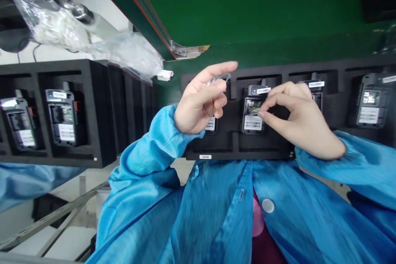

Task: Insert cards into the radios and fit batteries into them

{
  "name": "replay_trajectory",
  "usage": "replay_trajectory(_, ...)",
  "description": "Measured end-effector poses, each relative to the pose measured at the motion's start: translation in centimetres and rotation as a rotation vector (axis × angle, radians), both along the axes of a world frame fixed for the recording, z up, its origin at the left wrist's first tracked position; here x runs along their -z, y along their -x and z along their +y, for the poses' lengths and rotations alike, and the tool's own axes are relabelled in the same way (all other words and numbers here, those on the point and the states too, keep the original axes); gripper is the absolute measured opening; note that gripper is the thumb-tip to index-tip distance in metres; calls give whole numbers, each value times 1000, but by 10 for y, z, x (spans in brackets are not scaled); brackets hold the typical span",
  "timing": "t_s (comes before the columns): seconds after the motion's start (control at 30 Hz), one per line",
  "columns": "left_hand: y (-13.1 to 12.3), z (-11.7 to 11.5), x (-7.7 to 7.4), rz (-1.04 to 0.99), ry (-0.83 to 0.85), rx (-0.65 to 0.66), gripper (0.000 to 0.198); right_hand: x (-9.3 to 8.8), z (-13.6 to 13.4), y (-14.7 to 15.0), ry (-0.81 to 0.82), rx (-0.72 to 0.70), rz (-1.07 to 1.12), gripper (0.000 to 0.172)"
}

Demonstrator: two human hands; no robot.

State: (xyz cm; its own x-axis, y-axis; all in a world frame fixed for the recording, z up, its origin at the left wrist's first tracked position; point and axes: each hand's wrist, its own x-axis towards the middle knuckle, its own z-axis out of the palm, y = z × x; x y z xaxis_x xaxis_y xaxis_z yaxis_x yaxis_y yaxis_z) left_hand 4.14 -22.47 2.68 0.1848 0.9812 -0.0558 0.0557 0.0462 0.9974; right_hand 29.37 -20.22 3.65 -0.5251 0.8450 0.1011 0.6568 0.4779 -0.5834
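My left hand (202, 101) is curled, its index finger stretched out, around a small bunch of clear plastic pieces (228, 77) with a thin looped edge. It hovers over a handheld radio-like device (210, 124), covering most of it. My right hand (293, 113) pinches thumb and index finger together at the right edge of another such device (253, 123). Anything between those fingertips is too small to make out. This device lies in a black foam tray (213, 144), its back bay uncovered, showing circuitry above a white label. Behind my right hand, a further device (314, 84) is partly hidden.
Another device (369, 107) lies at the tray's right. On the left stands a second black foam tray (103, 132) with similar devices. Clear plastic bags (130, 51) lie behind it, beside a green upright panel (148, 12) with a metal bracket. The work surface (247, 16) is green.
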Motion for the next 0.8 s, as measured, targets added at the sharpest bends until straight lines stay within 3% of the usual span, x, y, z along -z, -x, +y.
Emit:
replay_trajectory(0.1,-4,-1,3,24,-66,24,31,18,8,0,-10,82,-70,7)
replay_trajectory(0.2,-7,-5,3,221,-205,132,19,25,11,-1,-37,115,-113,11)
replay_trajectory(0.43,-18,-15,20,841,-614,452,40,29,10,-1,-87,175,-72,15)
replay_trajectory(0.57,-23,-15,29,1100,-771,436,42,33,9,0,-100,178,-81,14)
replay_trajectory(0.8,-21,-16,30,1136,-907,333,39,34,9,-1,-121,152,-112,11)
